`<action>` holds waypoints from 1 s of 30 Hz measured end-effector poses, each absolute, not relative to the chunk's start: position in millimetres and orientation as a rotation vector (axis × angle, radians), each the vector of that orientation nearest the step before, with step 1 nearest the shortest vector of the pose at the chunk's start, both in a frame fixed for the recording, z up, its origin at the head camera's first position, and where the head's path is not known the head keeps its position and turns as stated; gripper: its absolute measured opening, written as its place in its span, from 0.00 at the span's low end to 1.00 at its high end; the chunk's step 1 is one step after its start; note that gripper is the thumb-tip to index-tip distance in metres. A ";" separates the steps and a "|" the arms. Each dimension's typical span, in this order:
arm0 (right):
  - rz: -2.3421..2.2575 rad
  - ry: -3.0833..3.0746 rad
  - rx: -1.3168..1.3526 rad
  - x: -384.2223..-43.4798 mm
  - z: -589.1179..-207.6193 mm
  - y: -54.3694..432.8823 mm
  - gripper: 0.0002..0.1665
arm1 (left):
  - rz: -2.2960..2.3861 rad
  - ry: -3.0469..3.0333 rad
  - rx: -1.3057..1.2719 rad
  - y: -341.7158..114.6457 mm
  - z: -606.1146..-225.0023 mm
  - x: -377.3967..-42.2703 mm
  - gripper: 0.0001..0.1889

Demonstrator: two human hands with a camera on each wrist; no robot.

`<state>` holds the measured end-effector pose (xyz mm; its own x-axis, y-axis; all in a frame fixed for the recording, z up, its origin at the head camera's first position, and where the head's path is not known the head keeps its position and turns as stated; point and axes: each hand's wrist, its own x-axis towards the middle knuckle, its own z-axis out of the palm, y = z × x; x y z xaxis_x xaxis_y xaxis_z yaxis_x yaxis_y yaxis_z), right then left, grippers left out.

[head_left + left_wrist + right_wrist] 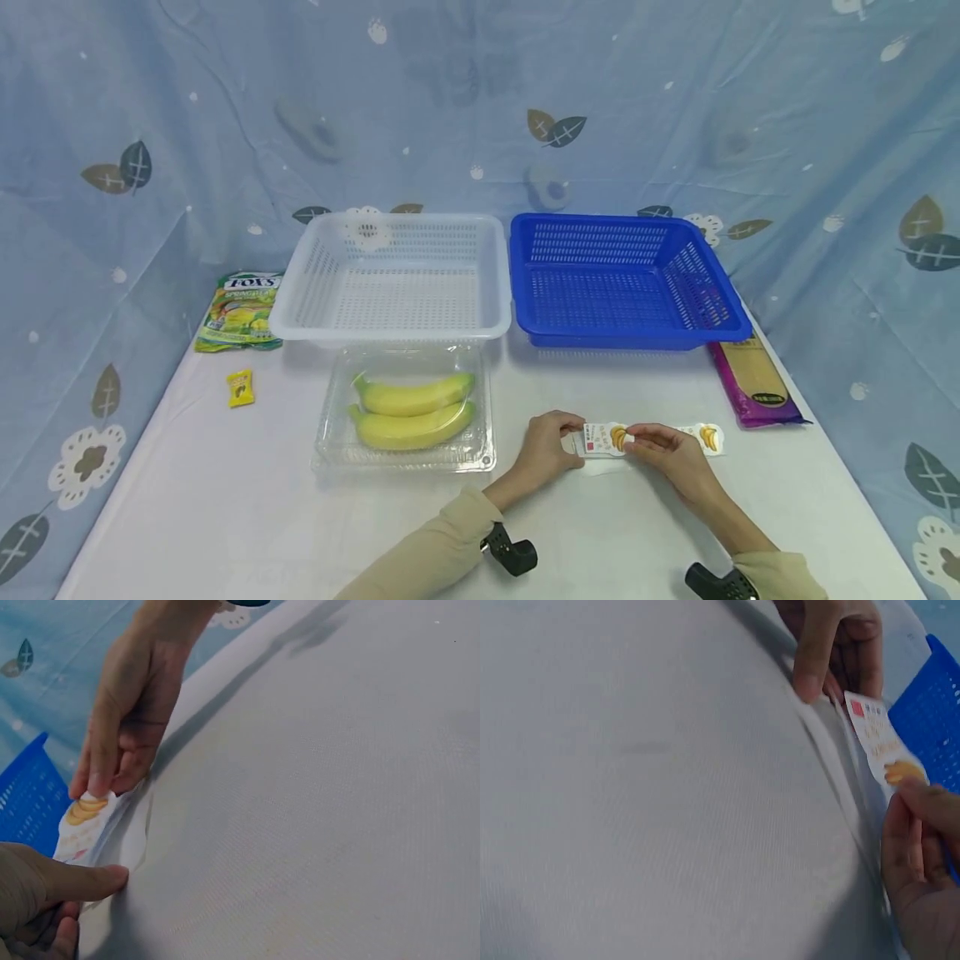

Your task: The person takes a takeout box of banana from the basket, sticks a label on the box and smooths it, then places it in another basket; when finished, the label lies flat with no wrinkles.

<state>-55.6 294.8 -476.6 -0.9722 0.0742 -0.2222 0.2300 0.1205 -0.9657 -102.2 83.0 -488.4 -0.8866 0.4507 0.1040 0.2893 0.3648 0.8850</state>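
Observation:
A white label with printed bananas (602, 438) is stretched between the two hands, slightly lifted at its right end. My left hand (546, 450) grips the left end of the label's backing strip, thumb below and fingers above. The right hand (675, 462) pinches the banana-printed end of the label (881, 746) between thumb and fingertips. Another banana label (708, 438) on the strip shows beyond the right hand. In the left wrist view the pale backing strip (135, 840) hangs below the label. Left of the hands, a clear plastic box (330, 433) holds two bananas (416, 425).
Behind stand a white basket (390, 333) and a blue basket (615, 340), side by side. A green candy bag (238, 312) and a small yellow wrapped candy (241, 388) lie at the left. A purple noodle-like packet (757, 383) lies at the right edge, partly under the blue basket.

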 end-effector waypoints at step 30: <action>-2.054 1.898 0.459 -64.8 -443.8 298.7 0.11 | 2.101 1.856 0.386 41.8 -427.3 -70.0 0.19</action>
<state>-64.8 298.7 -443.8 -0.9018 -0.0074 -0.4321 0.4314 -0.0769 -0.8989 -70.0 41.8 -427.3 -0.9154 0.4024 -0.0032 -0.0528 -0.1124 0.9923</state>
